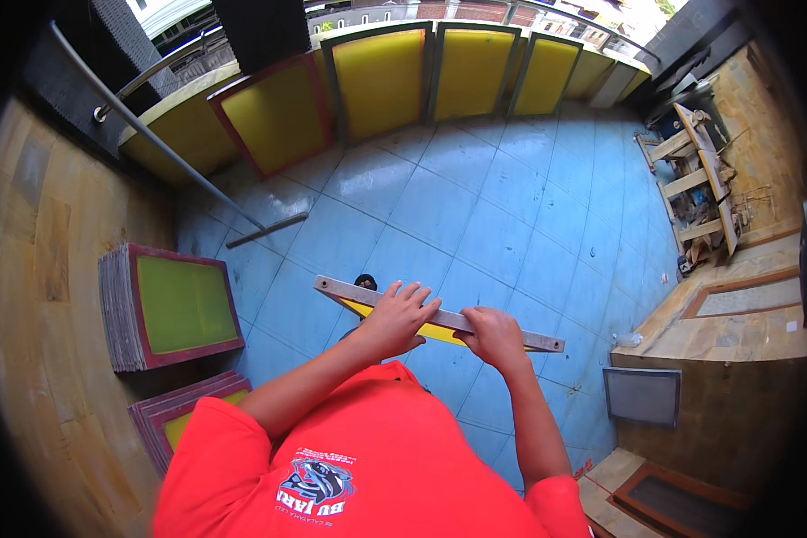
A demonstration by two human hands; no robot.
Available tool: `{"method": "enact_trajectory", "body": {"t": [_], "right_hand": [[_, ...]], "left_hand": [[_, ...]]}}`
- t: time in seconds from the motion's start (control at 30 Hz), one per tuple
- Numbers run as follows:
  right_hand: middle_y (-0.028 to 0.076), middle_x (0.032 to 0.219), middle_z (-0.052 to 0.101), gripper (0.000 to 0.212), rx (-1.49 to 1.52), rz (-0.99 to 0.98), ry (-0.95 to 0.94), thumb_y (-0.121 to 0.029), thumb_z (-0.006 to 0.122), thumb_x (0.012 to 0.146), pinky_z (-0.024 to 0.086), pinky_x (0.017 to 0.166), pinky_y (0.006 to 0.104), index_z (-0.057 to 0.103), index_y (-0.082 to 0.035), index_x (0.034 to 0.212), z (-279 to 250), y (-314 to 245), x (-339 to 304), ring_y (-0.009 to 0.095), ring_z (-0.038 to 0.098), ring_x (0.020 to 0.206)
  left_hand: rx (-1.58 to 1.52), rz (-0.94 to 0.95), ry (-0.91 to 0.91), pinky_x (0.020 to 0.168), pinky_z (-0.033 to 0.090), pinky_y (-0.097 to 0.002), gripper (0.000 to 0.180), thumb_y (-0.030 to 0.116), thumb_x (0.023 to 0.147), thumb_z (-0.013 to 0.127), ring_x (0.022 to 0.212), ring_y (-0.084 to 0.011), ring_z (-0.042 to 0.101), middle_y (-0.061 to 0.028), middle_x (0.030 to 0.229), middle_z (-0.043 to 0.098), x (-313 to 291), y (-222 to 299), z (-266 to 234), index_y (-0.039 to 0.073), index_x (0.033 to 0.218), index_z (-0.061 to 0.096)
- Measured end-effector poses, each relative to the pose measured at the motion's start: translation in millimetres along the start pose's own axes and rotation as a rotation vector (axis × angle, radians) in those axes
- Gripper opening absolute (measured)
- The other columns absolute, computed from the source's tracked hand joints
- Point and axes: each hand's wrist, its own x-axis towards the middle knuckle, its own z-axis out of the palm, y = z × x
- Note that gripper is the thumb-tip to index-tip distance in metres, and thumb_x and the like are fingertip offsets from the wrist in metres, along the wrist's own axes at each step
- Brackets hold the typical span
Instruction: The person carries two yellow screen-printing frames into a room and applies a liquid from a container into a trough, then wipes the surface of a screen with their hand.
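In front of my body a screen printing frame (449,320) with a grey bar and yellow mesh is held edge-up, so I look down on its top bar. My left hand (396,319) lies over the bar left of its middle, fingers reaching across and thumb on the near side. Just right of the middle, my right hand (493,337) is closed round the same bar. Most of the mesh is hidden below the bar and behind my hands.
Several yellow screens (378,82) lean along the far low wall. A squeegee mop (267,229) stands on the blue tiled floor (421,211). Stacked screens (184,305) rest at the left wall. A wooden rack (690,179) and a small grey screen (642,395) are at the right.
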Motion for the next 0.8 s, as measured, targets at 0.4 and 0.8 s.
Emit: {"method": "enact_trajectory", "body": {"t": [0.4, 0.8], "right_hand": [[0.018, 0.121, 0.05, 0.056, 0.207, 0.224, 0.445, -0.022, 0.07, 0.072, 0.038, 0.094, 0.0413, 0.048, -0.006, 0.121, -71.5, 81.2, 157.2, 0.034, 0.048, 0.111], [0.018, 0.101, 0.061, 0.041, 0.62, 1.023, -0.179, -0.021, 0.07, 0.073, 0.048, 0.077, 0.0353, 0.058, -0.002, 0.108, 98.0, 274.3, 47.1, 0.026, 0.061, 0.09]], "left_hand": [[-0.02, -0.369, -0.015, 0.068, 0.047, -0.0441, 0.032, 0.03, 0.067, 0.071, 0.08, -0.034, 0.06, -0.0152, 0.082, 0.063, 189.3, -255.6, -83.6, 0.006, 0.086, 0.06], [-0.054, -0.647, -0.021, 0.07, 0.047, -0.0397, 0.037, 0.03, 0.066, 0.073, 0.084, -0.0297, 0.061, -0.0125, 0.087, 0.064, 416.4, -506.5, -134.4, 0.01, 0.095, 0.062]]}}
